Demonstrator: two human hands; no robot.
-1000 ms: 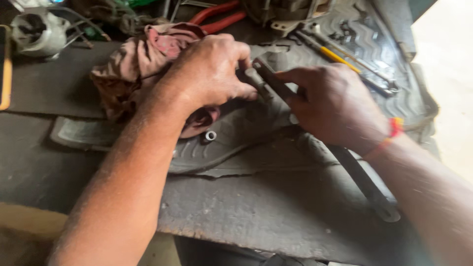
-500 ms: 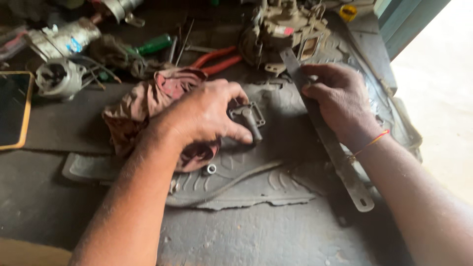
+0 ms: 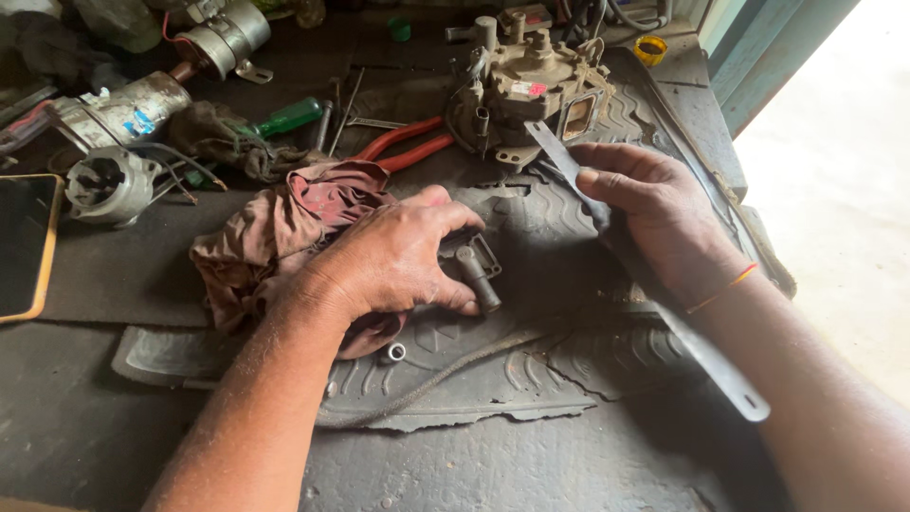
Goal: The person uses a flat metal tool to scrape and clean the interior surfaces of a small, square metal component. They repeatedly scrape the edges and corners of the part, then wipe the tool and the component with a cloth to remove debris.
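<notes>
My left hand (image 3: 393, 256) is closed on a small grey metal part (image 3: 476, 268) with a square flange and a short tube, pressing it down on a black ribbed rubber mat (image 3: 569, 356). A stained red and brown rag (image 3: 280, 228) lies under and behind that hand. My right hand (image 3: 654, 213) grips a long flat metal bar (image 3: 711, 365). The bar runs from a grey carburettor-like assembly (image 3: 526, 76) at the back down past my wrist to its rounded end with a hole.
Red-handled pliers (image 3: 403, 142), a green-handled screwdriver (image 3: 289, 116) and motor parts (image 3: 104, 180) crowd the back of the bench. A small metal ring (image 3: 395, 353) lies on the mat. A dark tablet with a yellow edge (image 3: 24, 246) sits at the left. The bench ends at the right.
My right hand lifted the flat bar away from the small part and swung it back and right. My left hand lowered the part onto the mat. The camera view tilted upward.
</notes>
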